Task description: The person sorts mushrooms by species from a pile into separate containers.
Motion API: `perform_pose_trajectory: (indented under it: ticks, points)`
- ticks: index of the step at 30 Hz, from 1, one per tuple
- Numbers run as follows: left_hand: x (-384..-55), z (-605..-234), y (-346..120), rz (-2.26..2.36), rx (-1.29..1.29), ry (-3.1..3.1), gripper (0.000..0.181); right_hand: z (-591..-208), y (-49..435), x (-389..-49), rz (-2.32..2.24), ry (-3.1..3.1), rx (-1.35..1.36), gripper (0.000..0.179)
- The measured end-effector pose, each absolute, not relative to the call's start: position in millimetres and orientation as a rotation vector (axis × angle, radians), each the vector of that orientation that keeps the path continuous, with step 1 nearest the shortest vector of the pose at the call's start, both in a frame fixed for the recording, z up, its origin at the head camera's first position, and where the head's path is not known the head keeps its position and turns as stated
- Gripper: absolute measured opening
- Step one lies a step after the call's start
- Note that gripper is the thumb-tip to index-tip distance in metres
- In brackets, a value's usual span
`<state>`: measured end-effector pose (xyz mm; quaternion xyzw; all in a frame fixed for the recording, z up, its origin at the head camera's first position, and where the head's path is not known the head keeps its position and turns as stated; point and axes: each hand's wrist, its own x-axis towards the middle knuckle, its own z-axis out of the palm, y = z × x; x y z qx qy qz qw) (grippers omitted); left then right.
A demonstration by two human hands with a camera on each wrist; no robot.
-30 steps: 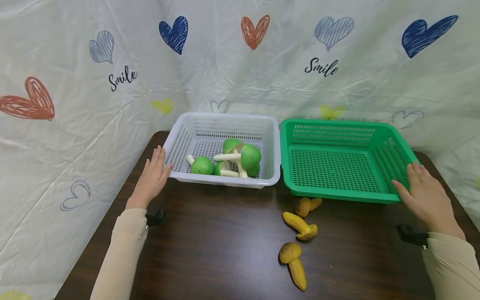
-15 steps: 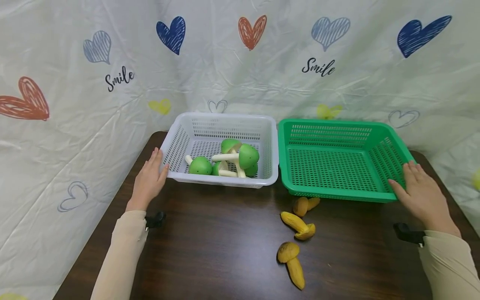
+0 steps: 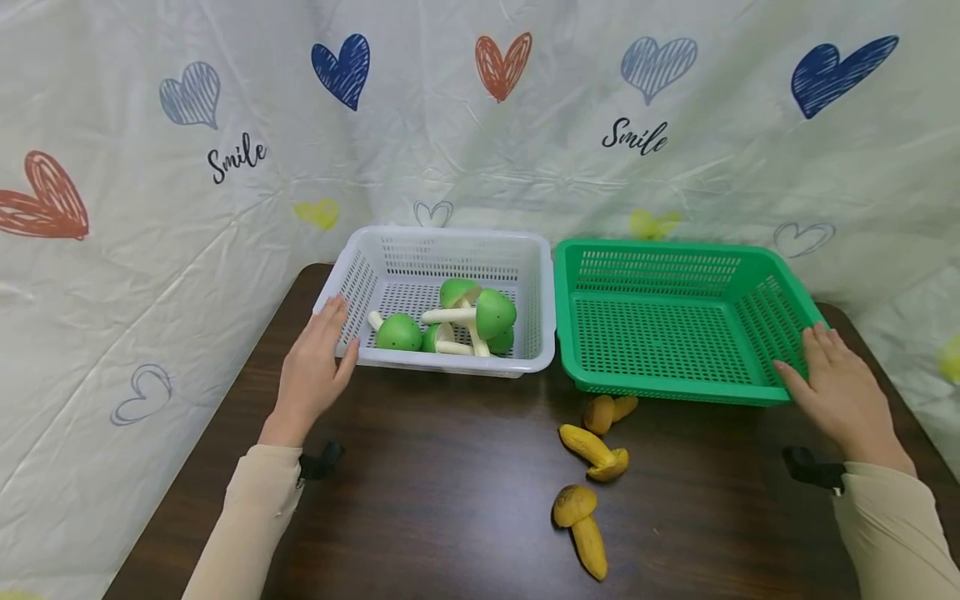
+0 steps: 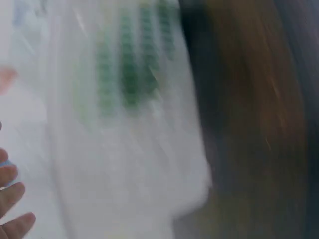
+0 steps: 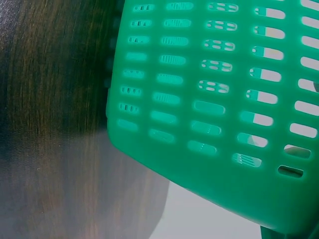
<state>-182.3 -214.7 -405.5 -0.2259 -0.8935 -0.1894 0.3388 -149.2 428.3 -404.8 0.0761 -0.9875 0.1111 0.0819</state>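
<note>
The left hand (image 3: 311, 371), its fingers straight and with nothing in its grasp, is at the near left corner of the white basket (image 3: 442, 362); whether it touches the rim cannot be told, and the left wrist view is blurred. The right hand (image 3: 847, 392), fingers also extended and grasping nothing, is at the near right corner of the green basket (image 3: 648, 342), its fingertips over the right rim and its thumb turned left. The two baskets stand side by side on the far part of the dark table (image 3: 450, 483), white on the left, green on the right. Green mushrooms (image 3: 496, 314) with pale stems lie in the white basket, one on the left and the others heaped toward the right. Three yellow mushrooms (image 3: 609, 467) lie on the table, on the near side of the green basket: the far one just beside its wall with the stem to the right, the middle one with its cap at the near right, the near one with its cap at the far end. Both arms wear pale sleeves (image 3: 247, 508) and black bands (image 3: 813, 468). Behind the table hangs a white cloth (image 3: 450, 150) printed with hearts and "Smile".
</note>
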Motion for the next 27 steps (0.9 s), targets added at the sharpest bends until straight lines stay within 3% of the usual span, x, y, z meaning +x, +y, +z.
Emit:
perform_pose_trajectory:
  ticks: [11, 17, 27]
  points:
    - [-135, -397, -111, -0.695, -1.337, -2.099, 0.028, -406, 428, -149, 0.325, -2.947, 0.223, 0.069]
    - [-111, -413, -62, -0.765, -1.705, -2.139, 0.031, -403, 427, -148, 0.327, -2.946, 0.214, 0.069]
    - [-105, -433, -21, -0.739, -2.013, -2.379, 0.041, -404, 427, -148, 0.314, -2.930, 0.223, 0.070]
